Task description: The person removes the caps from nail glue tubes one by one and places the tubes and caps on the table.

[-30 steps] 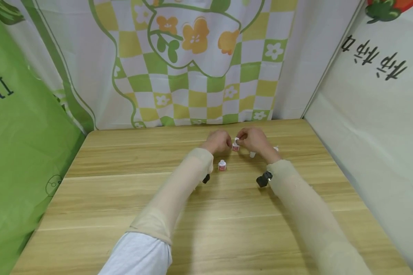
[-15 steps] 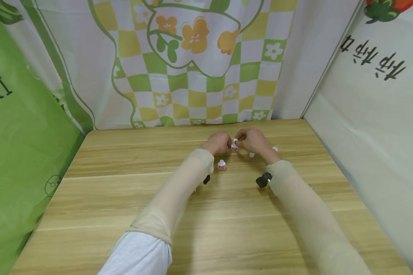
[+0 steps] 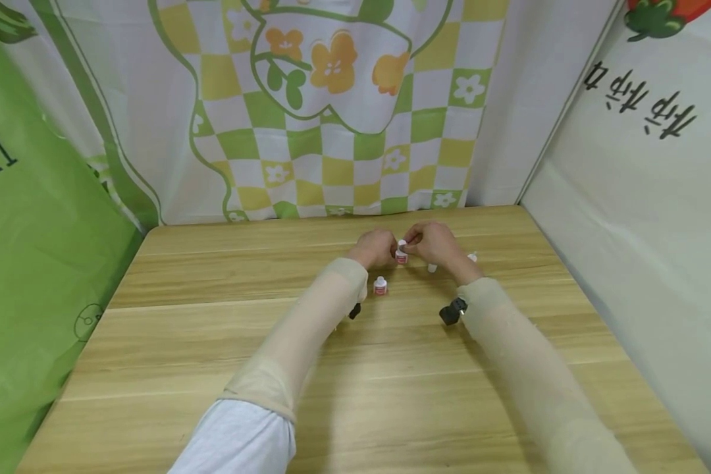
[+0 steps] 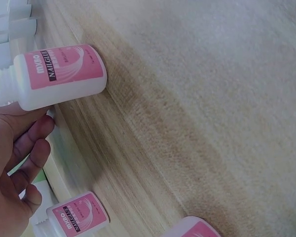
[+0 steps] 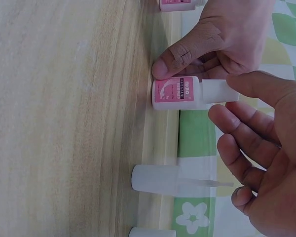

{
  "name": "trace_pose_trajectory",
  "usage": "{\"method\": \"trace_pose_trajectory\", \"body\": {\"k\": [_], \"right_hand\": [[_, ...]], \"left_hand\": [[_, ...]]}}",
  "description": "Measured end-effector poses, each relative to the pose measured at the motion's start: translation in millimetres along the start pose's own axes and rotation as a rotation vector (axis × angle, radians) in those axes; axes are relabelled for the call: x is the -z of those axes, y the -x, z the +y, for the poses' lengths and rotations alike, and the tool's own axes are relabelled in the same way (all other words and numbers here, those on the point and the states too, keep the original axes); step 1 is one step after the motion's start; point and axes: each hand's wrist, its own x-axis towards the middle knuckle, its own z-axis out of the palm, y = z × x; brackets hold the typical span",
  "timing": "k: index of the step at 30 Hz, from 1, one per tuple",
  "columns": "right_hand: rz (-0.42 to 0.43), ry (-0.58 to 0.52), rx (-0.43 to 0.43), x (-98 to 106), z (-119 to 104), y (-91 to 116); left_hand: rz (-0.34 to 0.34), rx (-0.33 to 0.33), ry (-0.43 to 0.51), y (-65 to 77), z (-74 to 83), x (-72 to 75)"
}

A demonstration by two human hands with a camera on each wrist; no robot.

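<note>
A small white nail glue bottle (image 5: 177,93) with a pink label stands between my hands near the table's back. My left hand (image 3: 376,249) holds its lower body, the thumb lying along the label in the right wrist view. My right hand (image 3: 434,242) pinches the white cap (image 5: 219,92) on its neck between thumb and fingers. Closer to me is a second nail glue bottle (image 3: 380,286), its ribbed neck showing in the left wrist view. Another labelled bottle (image 4: 79,215) stands beyond my left hand.
To the right, a loose white cap (image 5: 155,178) stands with its thin applicator pointing up; another white cap (image 5: 152,232) is beyond it. Part of one more pink-labelled bottle (image 4: 192,228) shows at the left wrist view's lower edge. A patterned curtain (image 3: 338,151) hangs behind the wooden table (image 3: 172,368).
Both hands keep their hold on the bottle and its cap. Bottle and cap shift only slightly to the left in view, much as the whole scene does.
</note>
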Motion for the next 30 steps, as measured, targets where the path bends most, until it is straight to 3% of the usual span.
{"method": "trace_pose_trajectory", "body": {"k": [21,30], "right_hand": [[0.023,-0.001,-0.007,-1.3,0.4,0.2],[-0.009,-0.004,-0.015,0.3,0.3,1.0]], "left_hand": [[-0.003,-0.001,-0.018,-1.1,-2.0,0.0],[-0.018,-0.009,-0.016,-0.9,-0.5,0.1]]}}
